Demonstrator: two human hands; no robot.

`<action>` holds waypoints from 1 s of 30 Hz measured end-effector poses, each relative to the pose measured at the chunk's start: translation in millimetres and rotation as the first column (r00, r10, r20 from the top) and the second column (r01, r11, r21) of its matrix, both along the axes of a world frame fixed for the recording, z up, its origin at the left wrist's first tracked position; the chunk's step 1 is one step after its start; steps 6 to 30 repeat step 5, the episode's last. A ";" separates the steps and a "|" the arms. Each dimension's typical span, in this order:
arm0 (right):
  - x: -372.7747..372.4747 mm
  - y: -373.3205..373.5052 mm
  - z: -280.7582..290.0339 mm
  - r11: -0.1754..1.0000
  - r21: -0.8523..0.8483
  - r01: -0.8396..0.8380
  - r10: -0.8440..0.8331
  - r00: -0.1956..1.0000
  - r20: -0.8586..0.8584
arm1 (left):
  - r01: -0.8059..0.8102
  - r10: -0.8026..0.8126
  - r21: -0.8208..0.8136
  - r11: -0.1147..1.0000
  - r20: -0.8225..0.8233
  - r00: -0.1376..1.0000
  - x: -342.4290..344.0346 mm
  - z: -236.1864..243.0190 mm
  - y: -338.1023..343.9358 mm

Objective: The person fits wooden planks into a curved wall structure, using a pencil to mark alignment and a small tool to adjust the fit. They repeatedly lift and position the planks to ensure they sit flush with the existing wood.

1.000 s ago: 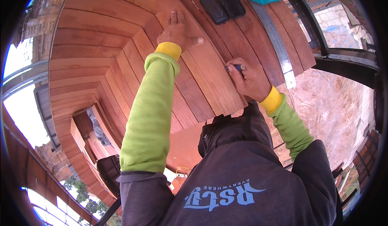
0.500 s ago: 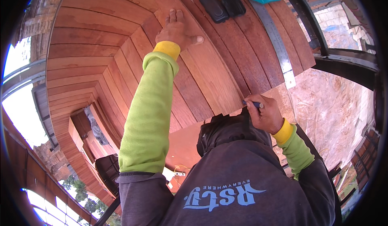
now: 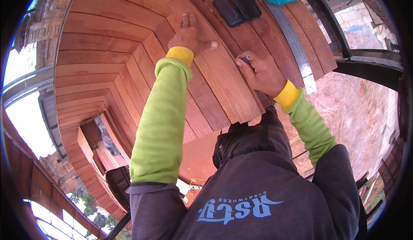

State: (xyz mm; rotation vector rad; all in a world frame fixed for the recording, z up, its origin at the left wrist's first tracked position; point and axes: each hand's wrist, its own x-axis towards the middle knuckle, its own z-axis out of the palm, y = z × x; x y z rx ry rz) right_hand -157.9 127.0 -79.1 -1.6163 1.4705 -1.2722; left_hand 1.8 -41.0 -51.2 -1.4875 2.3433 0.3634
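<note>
A reddish-brown wooden board (image 3: 223, 79) lies over the laid planks and runs from the top middle toward my body. My left hand (image 3: 188, 36) presses on the board's far part, fingers stretched out and thumb spread to the side. At the board's right edge, about halfway along, my right hand (image 3: 263, 74) grips a dark blue pencil (image 3: 246, 59). Only the pencil's butt end shows clearly; its tip is hidden by the fingers. Right of that hand lies a try square (image 3: 294, 42) with a metal blade and a teal handle.
Two black plastic cases (image 3: 237, 8) sit on the planks (image 3: 279, 51) beyond my right hand. Planks (image 3: 97, 46) in another direction meet these at a mitred seam on the left. A grey cloth (image 3: 107, 137) lies lower left. Dark metal framing (image 3: 322, 18) stands at the right.
My right hand has moved with the pencil from the board's near corner, away from me along its right edge. My left hand stays pressed on the board.
</note>
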 end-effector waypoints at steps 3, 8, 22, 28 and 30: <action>-0.7 11.4 -4.2 0.997 0.080 0.015 -0.015 1.000 -0.008 | -0.004 0.004 -0.004 1.000 0.001 1.000 1.5 -1.4 0.5; -1.9 29.4 -6.5 0.988 0.154 -0.001 0.004 1.000 -0.020 | -0.013 0.013 0.011 1.000 -0.019 1.000 3.0 -2.3 -0.1; -1.9 29.4 -6.5 0.988 0.154 -0.001 0.004 1.000 -0.020 | -0.013 0.013 0.011 1.000 -0.019 1.000 3.0 -2.3 -0.1; -1.9 29.4 -6.5 0.988 0.154 -0.001 0.004 1.000 -0.020 | -0.013 0.013 0.011 1.000 -0.019 1.000 3.0 -2.3 -0.1; -1.9 29.4 -6.5 0.988 0.154 -0.001 0.004 1.000 -0.020 | -0.013 0.013 0.011 1.000 -0.019 1.000 3.0 -2.3 -0.1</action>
